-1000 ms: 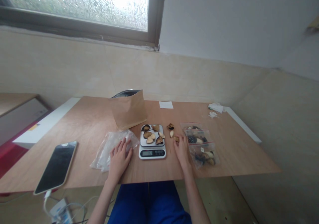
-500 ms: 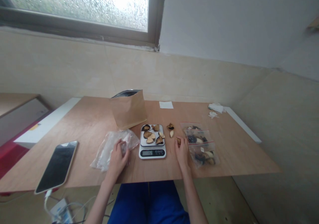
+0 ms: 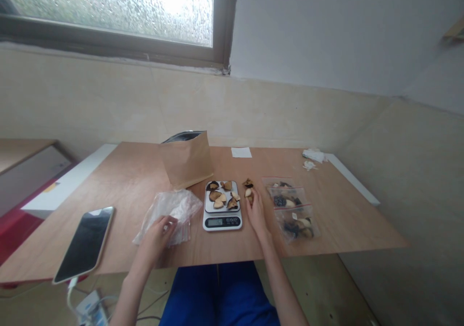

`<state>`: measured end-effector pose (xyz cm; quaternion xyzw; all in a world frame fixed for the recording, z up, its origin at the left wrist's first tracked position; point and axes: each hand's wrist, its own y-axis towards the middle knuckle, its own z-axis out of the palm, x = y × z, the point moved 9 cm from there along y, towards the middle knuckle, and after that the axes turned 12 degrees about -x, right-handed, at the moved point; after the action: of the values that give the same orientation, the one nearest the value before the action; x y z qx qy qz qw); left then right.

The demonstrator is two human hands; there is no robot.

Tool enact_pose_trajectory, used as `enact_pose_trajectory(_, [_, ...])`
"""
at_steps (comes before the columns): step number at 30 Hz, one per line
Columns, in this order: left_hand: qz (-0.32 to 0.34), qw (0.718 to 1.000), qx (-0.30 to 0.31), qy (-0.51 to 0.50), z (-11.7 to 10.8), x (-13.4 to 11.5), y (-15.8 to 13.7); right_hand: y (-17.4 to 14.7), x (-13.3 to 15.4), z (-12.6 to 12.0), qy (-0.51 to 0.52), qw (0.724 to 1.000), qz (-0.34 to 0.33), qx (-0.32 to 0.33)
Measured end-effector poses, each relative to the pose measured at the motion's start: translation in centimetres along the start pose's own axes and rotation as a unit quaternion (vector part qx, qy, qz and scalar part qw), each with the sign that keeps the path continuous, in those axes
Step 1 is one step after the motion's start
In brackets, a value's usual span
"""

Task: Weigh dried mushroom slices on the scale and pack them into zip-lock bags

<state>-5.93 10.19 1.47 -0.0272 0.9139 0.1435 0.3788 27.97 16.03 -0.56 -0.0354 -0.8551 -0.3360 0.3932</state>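
Note:
A white digital kitchen scale (image 3: 222, 223) stands in front of me with several dried mushroom slices (image 3: 214, 196) spread on its plate. To the right of the scale, my right hand (image 3: 257, 214) holds a brown dried mushroom slice (image 3: 250, 200) in its fingertips. It is right by a pale slice (image 3: 248, 192) on the table, and a darker dried piece (image 3: 248, 183) lies just beyond. My left hand (image 3: 158, 235) is over the near side of some clear plastic bags (image 3: 174, 205). Its fingers are curled together; whatever they may hold is hidden.
Behind the scale stands an open brown paper pouch (image 3: 188, 161). Filled zip bags (image 3: 297, 224) overlap at the right. A phone (image 3: 85, 244) with a cable lies at the left edge. White paper (image 3: 241, 152) and crumpled tissue (image 3: 313, 155) are at the back.
My right hand has moved left and forward with the mushroom slice, up to the loose pieces beside the scale. My left hand has drawn back toward me and left across the bags, its fingers more curled.

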Motion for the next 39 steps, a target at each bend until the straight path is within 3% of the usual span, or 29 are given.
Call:
enact_pose_trajectory(4, [-0.042, 0.997, -0.05, -0.029, -0.9, -0.3, 0.2, 0.6, 0.5, 1.6, 0.013, 0.999, 0.006, 0.039])
enact_pose_trajectory(8, [-0.081, 0.989, -0.109, -0.05, -2.5, -1.3, -0.1, 2.0, 2.0, 0.6, 0.018, 1.0, 0.014, 0.013])
enact_pose_trajectory(11, [-0.092, 0.982, -0.151, -0.066, -3.5, -2.7, -0.5, 2.4, 5.3, -1.3, 0.035, 0.999, 0.021, -0.028])
enact_pose_trajectory(13, [-0.089, 0.979, -0.168, -0.074, -3.7, -4.0, -0.7, 1.9, 8.5, -2.0, 0.077, 0.996, 0.031, -0.016])
enact_pose_trajectory(16, [-0.085, 0.977, -0.163, -0.111, -2.8, -6.4, -0.9, -0.4, 13.6, -0.1, 0.156, 0.975, 0.055, 0.146])
enact_pose_trajectory(18, [-0.078, 0.977, -0.136, -0.144, -1.6, -7.8, -1.0, -2.6, 16.1, 2.0, 0.192, 0.939, 0.081, 0.274])
enact_pose_trajectory(20, [-0.075, 0.976, -0.111, -0.17, -0.6, -8.8, -1.0, -4.2, 16.7, 3.6, 0.229, 0.905, 0.128, 0.334])
enact_pose_trajectory(22, [-0.089, 0.972, -0.118, -0.186, -0.6, -8.9, -1.1, -4.6, 15.7, 4.7, 0.251, 0.893, 0.182, 0.325])
enact_pose_trajectory(26, [-0.134, 0.952, -0.195, -0.196, -3.0, -7.6, -1.1, -3.9, 12.5, 5.0, 0.276, 0.886, 0.255, 0.273])
enact_pose_trajectory(31, [-0.135, 0.951, -0.226, -0.159, -4.8, -7.2, -0.1, -2.8, 11.4, 1.6, 0.333, 0.847, 0.237, 0.341])
enact_pose_trajectory(36, [-0.108, 0.955, -0.25, -0.118, -5.4, -7.7, 1.3, 0.1, 5.2, -4.4, 0.27, 0.909, 0.283, 0.143])
enact_pose_trajectory(39, [-0.093, 0.953, -0.262, -0.121, -5.4, -8.1, 1.9, -0.2, 2.5, -5.4, 0.238, 0.92, 0.3, 0.083])
